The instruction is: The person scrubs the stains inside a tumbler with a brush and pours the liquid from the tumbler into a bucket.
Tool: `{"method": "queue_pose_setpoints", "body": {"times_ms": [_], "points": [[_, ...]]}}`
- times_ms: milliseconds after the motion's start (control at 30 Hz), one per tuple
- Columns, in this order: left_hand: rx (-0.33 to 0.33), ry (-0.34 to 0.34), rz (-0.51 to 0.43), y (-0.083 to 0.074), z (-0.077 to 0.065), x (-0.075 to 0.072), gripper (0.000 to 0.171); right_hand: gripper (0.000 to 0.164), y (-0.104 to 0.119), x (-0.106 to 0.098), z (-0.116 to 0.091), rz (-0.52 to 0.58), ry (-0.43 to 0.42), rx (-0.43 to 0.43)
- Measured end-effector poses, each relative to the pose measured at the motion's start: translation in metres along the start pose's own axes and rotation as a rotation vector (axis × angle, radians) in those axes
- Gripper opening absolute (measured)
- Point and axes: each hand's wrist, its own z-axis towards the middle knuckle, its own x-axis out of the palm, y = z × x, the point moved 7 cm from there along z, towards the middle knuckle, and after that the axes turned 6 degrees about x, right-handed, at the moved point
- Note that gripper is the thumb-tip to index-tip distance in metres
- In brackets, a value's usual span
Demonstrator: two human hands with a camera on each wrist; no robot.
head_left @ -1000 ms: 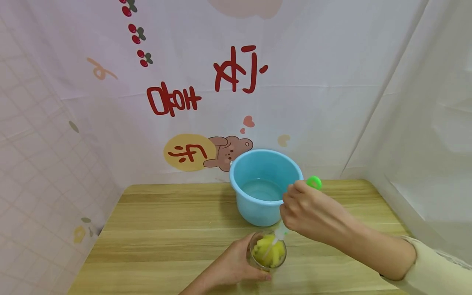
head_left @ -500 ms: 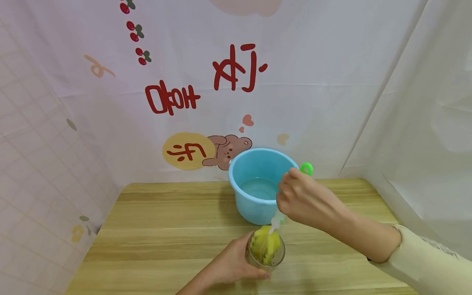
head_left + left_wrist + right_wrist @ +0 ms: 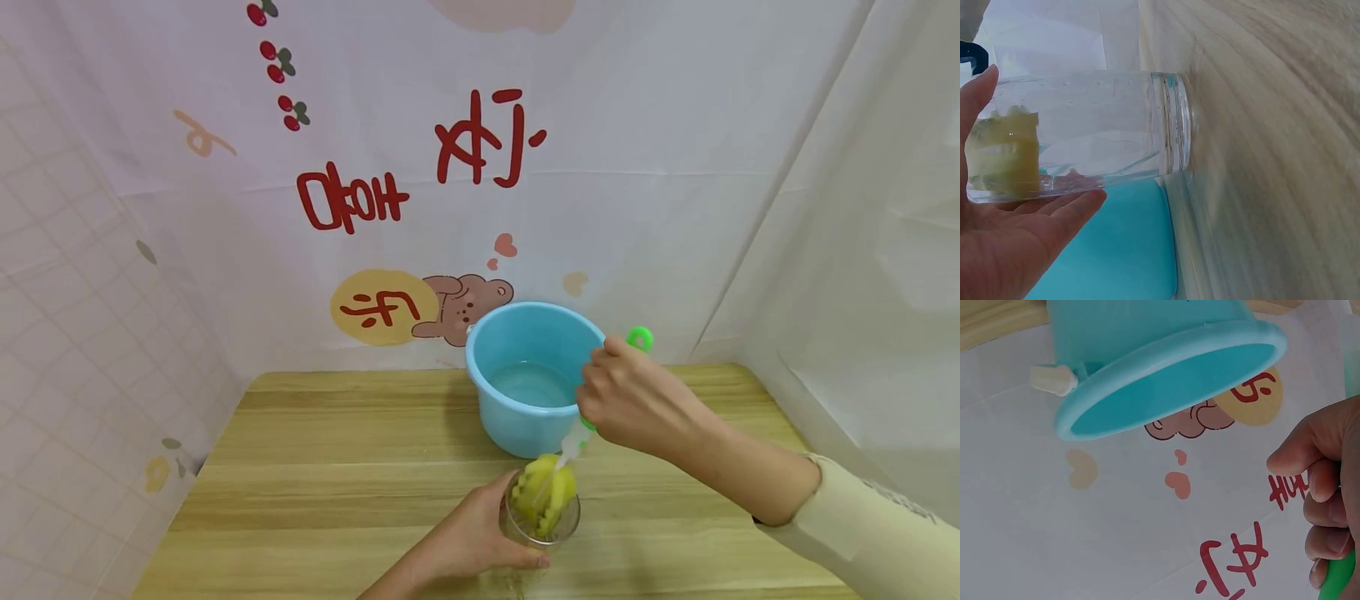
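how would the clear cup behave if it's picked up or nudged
The clear cup may be slippery, since its wall looks smooth and wet. Being taller than wide, it could tip if pushed near the rim. Its straight, transparent sides suggest it is stiff, perhaps fragile if it is glass.

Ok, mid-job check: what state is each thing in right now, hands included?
Glass: upright, mouth open.
Brush: slanted, its yellow sponge head in the glass's upper part.
Bucket: upright, open, some clear liquid in the bottom.
Left hand: holding the glass.
Right hand: gripping the brush.
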Motion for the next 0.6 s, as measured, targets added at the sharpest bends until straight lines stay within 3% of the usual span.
{"method": "queue_pose_setpoints", "body": {"times_ms": [267, 600], "points": [[-0.017, -0.012, 0.014, 0.001, 0.0, 0.0, 0.083, 0.044, 0.002, 0.003, -0.011, 0.031, -0.022, 0.013], [-0.03, -0.012, 0.023, 0.001, 0.0, 0.001, 0.081, 0.035, 0.0, -0.011, -0.022, 0.038, -0.079, 0.005]]}}
